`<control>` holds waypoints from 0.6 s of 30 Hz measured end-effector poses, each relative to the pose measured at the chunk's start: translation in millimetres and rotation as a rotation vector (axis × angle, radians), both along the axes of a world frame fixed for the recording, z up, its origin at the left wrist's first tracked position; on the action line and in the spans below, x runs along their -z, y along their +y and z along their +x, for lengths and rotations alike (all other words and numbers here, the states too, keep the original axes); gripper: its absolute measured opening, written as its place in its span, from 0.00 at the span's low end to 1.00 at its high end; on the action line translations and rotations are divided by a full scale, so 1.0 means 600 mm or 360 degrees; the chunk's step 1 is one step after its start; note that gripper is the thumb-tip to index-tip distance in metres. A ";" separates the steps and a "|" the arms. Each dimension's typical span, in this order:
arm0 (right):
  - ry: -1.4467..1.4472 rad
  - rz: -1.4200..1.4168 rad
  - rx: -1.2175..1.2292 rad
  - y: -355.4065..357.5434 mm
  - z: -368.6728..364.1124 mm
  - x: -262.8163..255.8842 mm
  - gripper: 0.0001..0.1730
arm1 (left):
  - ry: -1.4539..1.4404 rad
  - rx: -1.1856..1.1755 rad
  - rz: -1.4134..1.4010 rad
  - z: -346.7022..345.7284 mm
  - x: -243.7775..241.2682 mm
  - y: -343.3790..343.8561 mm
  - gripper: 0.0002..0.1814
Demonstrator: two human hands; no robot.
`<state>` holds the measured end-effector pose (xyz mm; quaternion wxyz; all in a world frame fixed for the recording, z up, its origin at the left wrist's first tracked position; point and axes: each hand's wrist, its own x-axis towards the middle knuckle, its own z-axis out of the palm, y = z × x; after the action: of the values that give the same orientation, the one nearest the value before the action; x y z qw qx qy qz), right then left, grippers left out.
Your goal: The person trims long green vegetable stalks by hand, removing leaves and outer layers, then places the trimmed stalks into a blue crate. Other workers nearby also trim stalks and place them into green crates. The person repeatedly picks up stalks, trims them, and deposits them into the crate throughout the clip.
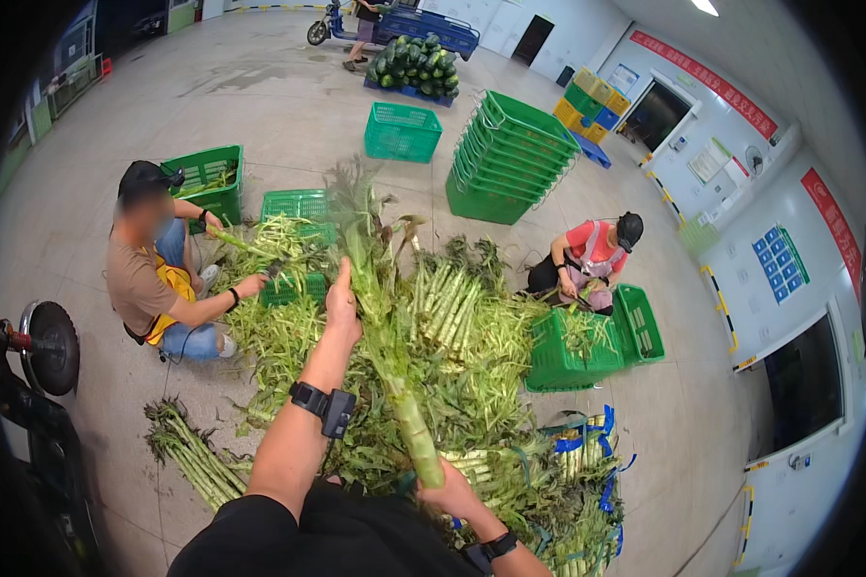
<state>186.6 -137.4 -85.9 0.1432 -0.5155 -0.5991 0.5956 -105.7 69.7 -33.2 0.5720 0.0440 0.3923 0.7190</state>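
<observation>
A long celtuce stalk (411, 422) with a leafy top slants across the middle of the view. My right hand (451, 490) grips its thick, pale lower end. Near the leafy upper part, my left hand (343, 306) is raised at the left side of the stalk, thumb upward; whether its fingers close on the stalk cannot be told. Beyond it, a bundle of celtuce stalks (444, 306) lies on a wide heap of stripped leaves (494, 360). More celtuce (198, 461) rests on the floor at the lower left, and bundles with blue ties (584, 451) lie at the lower right.
One person (144, 267) sits at the left of the heap, another (592, 260) at the right beside a green crate (570, 360). Stacked green crates (505, 166), a single crate (403, 133) and a pile of watermelons (415, 65) stand farther off. A wheeled vehicle (50, 350) is at the left edge.
</observation>
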 end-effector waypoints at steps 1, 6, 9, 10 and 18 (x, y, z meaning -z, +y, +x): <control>0.0019 -0.0020 -0.0051 0.002 0.000 -0.014 0.26 | -0.0026 0.0027 0.0159 -0.014 0.006 0.005 0.31; 0.0102 -0.0169 -0.0022 0.000 0.000 -0.044 0.26 | 0.0453 -0.0084 0.0058 -0.046 0.056 0.034 0.30; -0.0021 -0.0004 0.0030 -0.007 -0.005 -0.037 0.26 | 0.1059 -0.0380 -0.0425 -0.037 0.063 0.040 0.26; -0.0003 0.0004 0.0069 -0.010 -0.006 -0.027 0.25 | 0.1032 -0.0281 -0.0368 -0.035 0.060 0.034 0.26; 0.0606 -0.0349 0.0347 0.072 -0.053 -0.087 0.24 | 0.1126 0.0992 -0.0137 0.091 0.181 -0.078 0.24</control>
<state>154.8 -94.3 -33.6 0.2600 -0.4680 -0.4340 0.7246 -51.3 22.7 -141.8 0.5931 0.3781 0.5606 0.4370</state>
